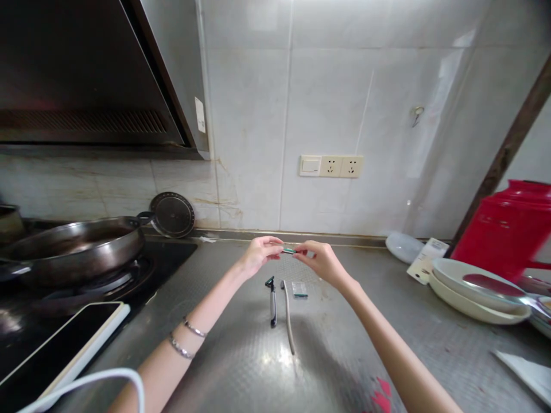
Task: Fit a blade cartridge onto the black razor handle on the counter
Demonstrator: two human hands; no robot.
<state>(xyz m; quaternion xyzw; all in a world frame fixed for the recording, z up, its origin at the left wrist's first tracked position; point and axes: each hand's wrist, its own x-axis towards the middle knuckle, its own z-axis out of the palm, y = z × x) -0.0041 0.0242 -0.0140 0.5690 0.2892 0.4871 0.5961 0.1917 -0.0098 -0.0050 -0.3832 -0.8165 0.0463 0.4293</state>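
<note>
Above the back of the metal counter, my left hand (260,254) and my right hand (317,258) pinch a small green strip (288,250) between their fingertips, one at each end. Its details are too small to tell. Below the hands lies a razor (272,303) with a green head and a dark and silver handle. Just right of it is a thin grey handle (288,321) with a small head at its top. A small clear case (299,289) with a green edge lies to the right of that.
A large pan (77,252) stands on the black stove at left, with a phone (64,350) and white cable (94,376) in front. Stacked plates (477,289), a card (427,261), a clear lid (403,246) and a red jug (501,229) are at right.
</note>
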